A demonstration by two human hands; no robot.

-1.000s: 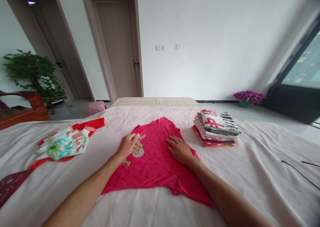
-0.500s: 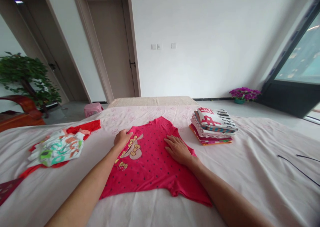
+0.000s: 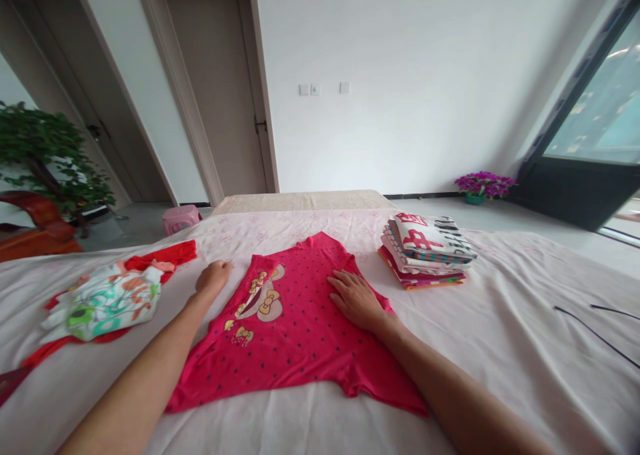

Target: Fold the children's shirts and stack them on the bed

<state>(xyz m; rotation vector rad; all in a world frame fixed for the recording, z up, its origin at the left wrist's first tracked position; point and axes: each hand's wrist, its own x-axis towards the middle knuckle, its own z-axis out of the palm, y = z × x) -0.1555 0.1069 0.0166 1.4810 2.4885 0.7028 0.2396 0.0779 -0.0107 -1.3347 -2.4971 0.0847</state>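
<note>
Your right hand (image 3: 356, 298) lies flat on the right side of the pink shirt (image 3: 300, 328), its fingers slightly spread and pinching nothing. Your left hand (image 3: 213, 278) is off the cloth, with that grip curled inward like a loose fist (the pictures don't tell you whether anything is inside it). It sits just beside the shirt's far left corner, a narrow strip of sheet (image 3: 520, 355) showing between.

The shirt is spread in the middle of the sheet, directly in front of you. Its left edge slants down towards your left forearm; its near edge runs fairly straight, then bunches at a fold and ends in a point by your right forearm.

To your left, a loose pile (image 3: 110, 298) of clothes lies apart from your hand, with a stretch of sheet between. To your right, the folded stack (image 3: 430, 255) stands near the shirt but not touching it. Dark cords (image 3: 597, 335) lie well apart, farther right. A pink stool (image 3: 181, 220) stands past the sheet's far left edge.
</note>
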